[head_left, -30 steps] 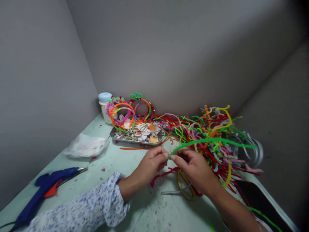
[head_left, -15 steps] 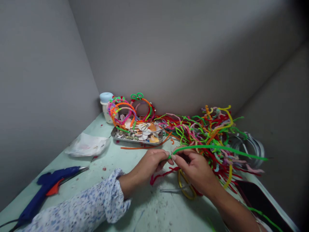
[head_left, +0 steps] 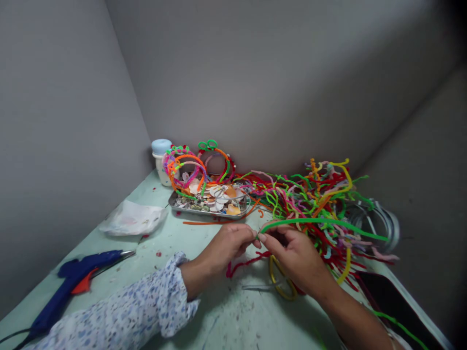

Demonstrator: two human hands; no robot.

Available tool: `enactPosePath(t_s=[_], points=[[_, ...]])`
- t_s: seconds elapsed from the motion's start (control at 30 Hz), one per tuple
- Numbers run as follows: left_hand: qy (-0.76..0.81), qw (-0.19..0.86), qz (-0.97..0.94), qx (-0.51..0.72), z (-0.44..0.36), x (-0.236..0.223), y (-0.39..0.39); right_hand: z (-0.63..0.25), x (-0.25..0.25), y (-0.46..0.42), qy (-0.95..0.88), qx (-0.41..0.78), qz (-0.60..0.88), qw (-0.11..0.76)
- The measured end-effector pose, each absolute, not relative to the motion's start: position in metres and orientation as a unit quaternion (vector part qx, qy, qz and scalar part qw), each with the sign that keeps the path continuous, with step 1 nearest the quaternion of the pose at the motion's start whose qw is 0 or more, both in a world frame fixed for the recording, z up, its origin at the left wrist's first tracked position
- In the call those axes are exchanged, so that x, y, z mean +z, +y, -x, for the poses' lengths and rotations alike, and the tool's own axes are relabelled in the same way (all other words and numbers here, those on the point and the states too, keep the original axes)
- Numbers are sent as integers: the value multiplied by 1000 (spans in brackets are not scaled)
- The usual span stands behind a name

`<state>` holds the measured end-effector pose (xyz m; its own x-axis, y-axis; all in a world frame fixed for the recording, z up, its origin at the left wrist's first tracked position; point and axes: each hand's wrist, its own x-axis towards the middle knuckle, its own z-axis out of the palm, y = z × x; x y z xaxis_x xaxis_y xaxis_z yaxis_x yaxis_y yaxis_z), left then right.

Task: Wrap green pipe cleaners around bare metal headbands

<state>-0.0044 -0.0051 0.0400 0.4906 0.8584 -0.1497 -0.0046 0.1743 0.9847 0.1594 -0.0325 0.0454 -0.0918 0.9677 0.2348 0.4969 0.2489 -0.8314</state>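
Observation:
A green pipe cleaner [head_left: 321,221] is pinched near one end between the fingertips of both hands, and its long free part arches off to the right. My left hand [head_left: 229,245], closed, grips the short end. Close against it, my right hand [head_left: 292,248] is also closed on the pipe cleaner, thumb and fingertip meeting my left fingertips. What the tips do at the very joint is too small to make out. Below the hands lie gold-handled scissors [head_left: 280,279] and a dark red pipe cleaner [head_left: 244,266], partly covered by my right hand.
A metal tray [head_left: 204,213] of shells stands behind, with colourful pipe-cleaner headbands [head_left: 186,167] on it. A heap of pipe cleaners [head_left: 302,194], wire headbands [head_left: 388,223] and a dark phone [head_left: 394,301] lie right. Left are a glue gun [head_left: 76,277], a plastic bag [head_left: 133,218] and a jar [head_left: 162,160].
The free right end of the green pipe cleaner has drawn back left, reaching less far out. Both hands stay in nearly the same place, still pinching it.

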Motion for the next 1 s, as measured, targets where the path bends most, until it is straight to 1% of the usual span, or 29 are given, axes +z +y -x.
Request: enactPosePath(t_s=[0.4, 0.73, 1.0], points=[[395, 628, -581, 336, 4, 36, -7, -161, 50, -32, -623, 381, 568, 380], [365, 646, -570, 353, -1, 40, -16, -169, 44, -31, -503, 587, 501, 390], [351, 653, -575, 346, -2, 40, -21, -169, 49, -32, -433, 653, 494, 376]])
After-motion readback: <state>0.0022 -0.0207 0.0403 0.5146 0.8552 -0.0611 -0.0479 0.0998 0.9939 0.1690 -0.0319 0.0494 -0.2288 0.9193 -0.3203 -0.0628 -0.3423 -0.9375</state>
